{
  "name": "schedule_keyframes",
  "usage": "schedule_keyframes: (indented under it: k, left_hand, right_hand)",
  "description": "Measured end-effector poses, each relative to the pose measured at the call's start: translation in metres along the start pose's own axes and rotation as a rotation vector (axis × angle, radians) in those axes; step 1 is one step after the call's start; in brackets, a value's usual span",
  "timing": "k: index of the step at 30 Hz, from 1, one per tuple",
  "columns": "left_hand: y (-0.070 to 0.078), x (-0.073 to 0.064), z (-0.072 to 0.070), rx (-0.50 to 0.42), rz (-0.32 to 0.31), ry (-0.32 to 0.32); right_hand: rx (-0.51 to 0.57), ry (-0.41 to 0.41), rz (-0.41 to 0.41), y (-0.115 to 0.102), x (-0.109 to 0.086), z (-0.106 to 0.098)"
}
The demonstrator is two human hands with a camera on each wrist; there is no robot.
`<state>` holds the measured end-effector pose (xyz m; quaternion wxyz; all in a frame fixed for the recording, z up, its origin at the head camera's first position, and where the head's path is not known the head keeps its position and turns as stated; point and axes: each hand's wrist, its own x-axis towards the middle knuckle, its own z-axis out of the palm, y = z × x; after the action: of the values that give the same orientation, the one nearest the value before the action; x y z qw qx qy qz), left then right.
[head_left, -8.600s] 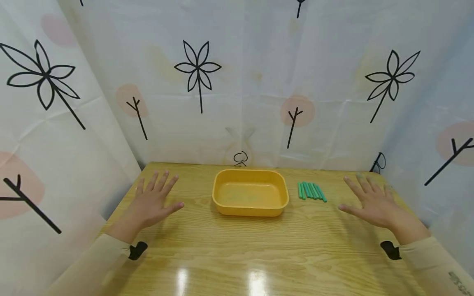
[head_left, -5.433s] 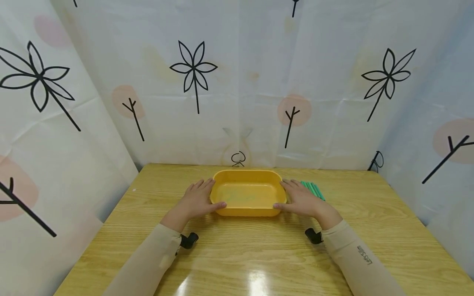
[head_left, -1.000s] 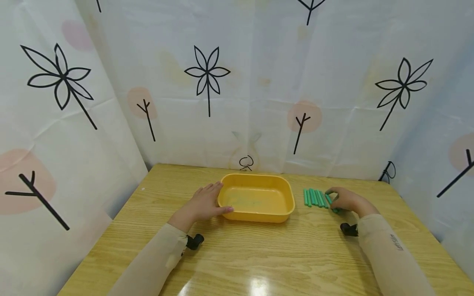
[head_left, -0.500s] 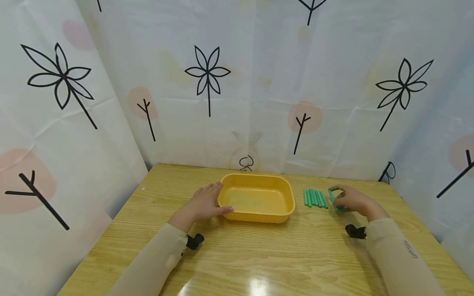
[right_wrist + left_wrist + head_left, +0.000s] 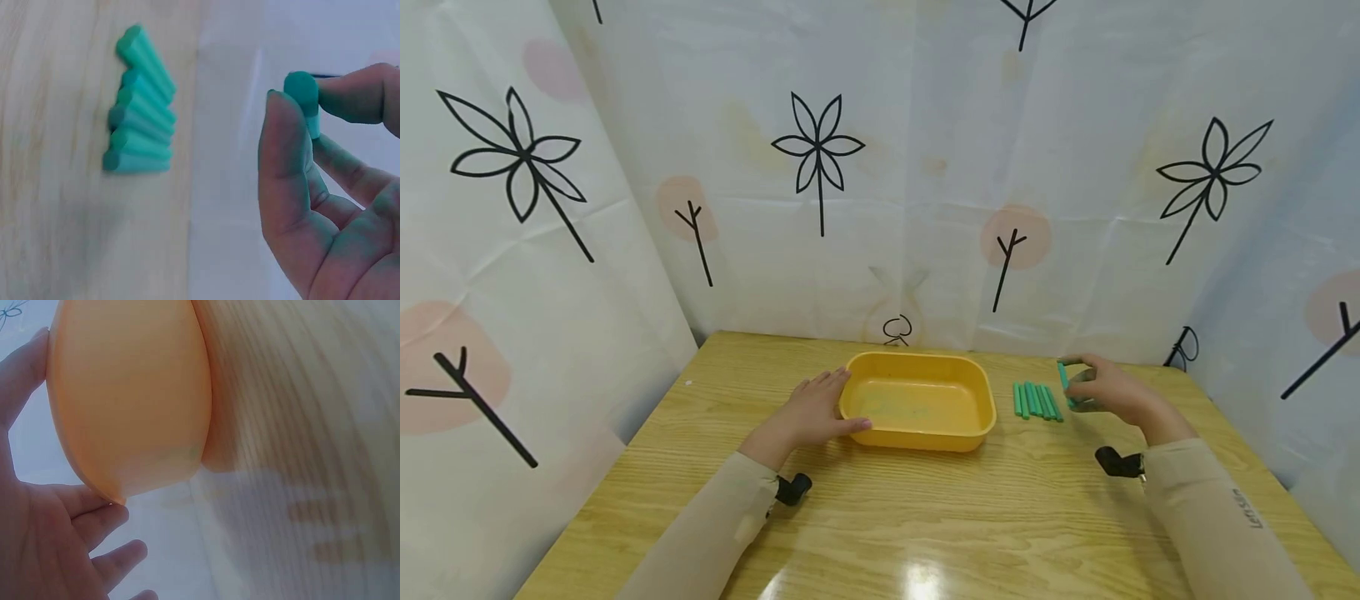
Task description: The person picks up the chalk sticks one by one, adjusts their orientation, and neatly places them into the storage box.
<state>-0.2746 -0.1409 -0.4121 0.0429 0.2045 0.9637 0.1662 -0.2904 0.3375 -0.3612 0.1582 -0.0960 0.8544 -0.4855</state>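
Observation:
A yellow rectangular plastic basin (image 5: 917, 440) sits near the back middle of the table. My left hand (image 5: 808, 414) rests at its left end, fingers extended, with the thumb over the front rim; in the left wrist view, fingertips touch the basin's edge (image 5: 131, 394). My right hand (image 5: 1112, 392) pinches a green chalk stick (image 5: 302, 90) between thumb and fingers, held above the table. Green dust marks the fingers of that hand. Several more green chalk sticks (image 5: 1037, 402) lie side by side between the basin and my right hand.
The wooden table (image 5: 895, 508) meets a white patterned cloth (image 5: 917, 275) along its back, with more cloth on both sides. Faint green smudges show on the basin floor. A black cord (image 5: 1182, 346) hangs at the back right corner.
Both hands came from spread positions to the basin's ends; the right then moved to the chalk. Over the last second it drew the end stick away from the row and raised it. The left stayed.

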Motion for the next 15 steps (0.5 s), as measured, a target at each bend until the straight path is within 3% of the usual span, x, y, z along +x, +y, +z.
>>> schedule_keyframes:
  k: [7,15]
  left_hand:
    - [-0.003,0.002,0.002,0.008,0.002,0.003]
    - [-0.002,0.003,0.003,0.013,0.006,0.003]
  right_hand:
    - [0.052,0.035,-0.068,-0.032,-0.003,0.008]
    - [0.181,0.043,-0.092,-0.064,0.000,0.019]
